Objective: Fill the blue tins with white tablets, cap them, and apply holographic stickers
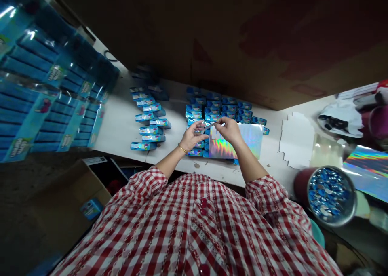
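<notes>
My right hand (229,130) pinches one end of a thin, greyish strip (209,126) between thumb and fingers. The strip's other end reaches my left hand (192,138), whose thumb and fingers are apart; whether they touch it I cannot tell. Under my right wrist lies a shiny rainbow-reflecting sheet (250,140), partly covering the small blue boxes (212,110) packed in rows on the white table (178,146). More blue boxes (151,138) stand in a looser, staggered column to the left of my hands.
Clear-wrapped blue packs (45,110) are stacked at left. A big cardboard box (182,29) looms over the table's back. At right are a white cardboard piece (297,140), a metal pot (329,193) of blue-and-silver pieces and another rainbow sheet (370,171). An open carton (69,203) sits low left.
</notes>
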{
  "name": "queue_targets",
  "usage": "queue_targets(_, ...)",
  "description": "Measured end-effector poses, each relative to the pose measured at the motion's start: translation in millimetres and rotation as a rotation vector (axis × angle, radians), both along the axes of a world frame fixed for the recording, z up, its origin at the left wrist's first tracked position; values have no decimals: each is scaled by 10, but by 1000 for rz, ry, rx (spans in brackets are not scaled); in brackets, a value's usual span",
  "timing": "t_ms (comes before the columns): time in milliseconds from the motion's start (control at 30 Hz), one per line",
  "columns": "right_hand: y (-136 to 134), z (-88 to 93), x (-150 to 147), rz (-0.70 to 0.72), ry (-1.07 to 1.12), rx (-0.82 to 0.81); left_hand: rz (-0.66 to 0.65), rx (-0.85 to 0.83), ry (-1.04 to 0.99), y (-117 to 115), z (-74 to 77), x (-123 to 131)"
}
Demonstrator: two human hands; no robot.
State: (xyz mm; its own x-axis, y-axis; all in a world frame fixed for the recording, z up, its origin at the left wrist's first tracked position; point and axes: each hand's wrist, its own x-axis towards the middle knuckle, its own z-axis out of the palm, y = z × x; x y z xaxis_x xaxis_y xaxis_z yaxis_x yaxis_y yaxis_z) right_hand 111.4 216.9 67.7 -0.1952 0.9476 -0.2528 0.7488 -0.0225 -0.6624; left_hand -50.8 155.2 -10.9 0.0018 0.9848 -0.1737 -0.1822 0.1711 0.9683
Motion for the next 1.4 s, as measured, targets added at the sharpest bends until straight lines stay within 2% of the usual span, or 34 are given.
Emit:
queue_targets(200, 165, -431, -306, -85, 184, -81, 217, -119, 36, 153, -167, -252)
queue_targets(333, 293, -677, -587, -129, 255, -113, 321, -251, 62, 324, -199, -508)
queue_targets(467, 354, -720, -776, -116, 288, -134, 344, -379, -24, 443, -199, -662)
queue_targets(600, 396, -757, -793, -108, 273, -152, 388, -395, -63, 516, -232, -684)
queue_targets(800, 539, -950, -800, -172, 43, -160, 433, -443, 44, 664, -372, -660)
queue_targets(933, 553, -923, -884, -108, -201, -102, 430, -467, 97, 754, -510, -630)
queue_targets(1067, 416, -812, -953, -14, -429, 28, 422, -452, 190, 789, -653, -583)
queue_targets(1200, 242, -756, -944, 262, -580, 131, 440, -419, 292, 745, -741, -602)
queue_targets(1300, 168, -724, -933, 419, -649, 116, 454, -352, 415, 680, -696, -628)
queue_targets(1400, 121, -615, -823, 397, -623, 137, 494, -188, 543, 636, -521, -534)
